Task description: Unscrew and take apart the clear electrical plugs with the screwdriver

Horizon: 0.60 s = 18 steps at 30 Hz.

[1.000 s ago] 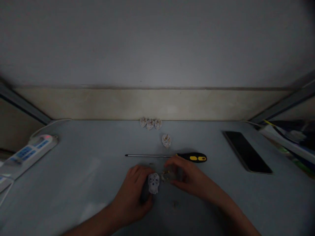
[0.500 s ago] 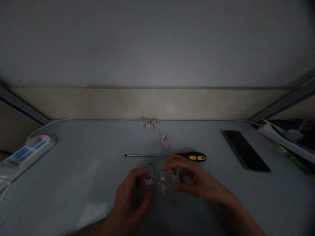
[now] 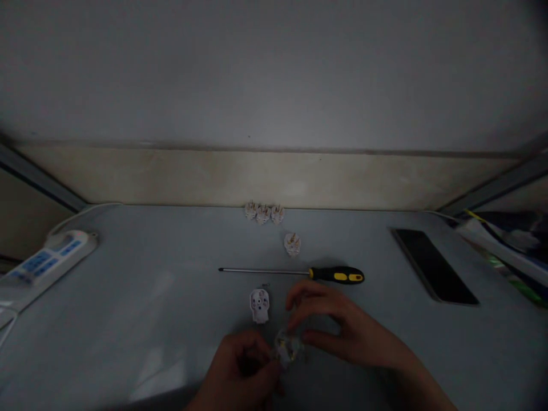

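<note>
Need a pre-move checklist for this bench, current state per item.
1. Grip on clear part secure: cannot tell; left hand and right hand are at it, contact blurred.
2. White shell free of both hands: ok, on the table.
3. Screwdriver set down: ok, lying crosswise beyond the shell.
4. Small piece identifiable: cannot tell, too small.
5. Phone away from the hands: ok, off to the right.
6. Lighting: not ok, dim.

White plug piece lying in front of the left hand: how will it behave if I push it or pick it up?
The white plug piece is probably stiff, since it looks like moulded plastic. It seems small and shallow, so likely light. Lying flat, it would more likely slide than roll.
</note>
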Tool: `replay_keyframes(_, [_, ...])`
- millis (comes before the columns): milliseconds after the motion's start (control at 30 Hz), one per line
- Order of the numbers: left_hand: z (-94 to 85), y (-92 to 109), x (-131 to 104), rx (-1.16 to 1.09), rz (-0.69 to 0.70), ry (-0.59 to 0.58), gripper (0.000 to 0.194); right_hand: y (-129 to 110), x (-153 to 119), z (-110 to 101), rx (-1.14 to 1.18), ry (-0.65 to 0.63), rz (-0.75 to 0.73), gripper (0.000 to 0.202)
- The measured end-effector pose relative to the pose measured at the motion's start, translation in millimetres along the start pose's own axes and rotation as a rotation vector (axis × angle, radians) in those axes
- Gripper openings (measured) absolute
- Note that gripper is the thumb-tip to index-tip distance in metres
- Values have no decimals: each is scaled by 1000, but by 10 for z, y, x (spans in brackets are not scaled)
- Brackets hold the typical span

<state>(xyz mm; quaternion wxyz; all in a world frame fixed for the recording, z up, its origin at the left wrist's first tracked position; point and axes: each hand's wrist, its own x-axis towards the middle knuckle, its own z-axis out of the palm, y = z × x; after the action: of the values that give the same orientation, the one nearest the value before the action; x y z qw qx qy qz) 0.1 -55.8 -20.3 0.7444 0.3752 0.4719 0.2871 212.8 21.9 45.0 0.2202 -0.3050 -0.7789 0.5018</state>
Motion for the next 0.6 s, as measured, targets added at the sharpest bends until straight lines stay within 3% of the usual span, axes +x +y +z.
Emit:
replay_keyframes(200, [-8,-87,25,67,9,86,42,45,28,119,-182,-31,-20,8])
replay_keyframes(367, [-20,18,1,77,-23,57,37,28,60,129,-135,69,-125,19])
replay_keyframes(600, [-29,80,25,56,-39,63,37,78,65,228,-139,186,-202,17])
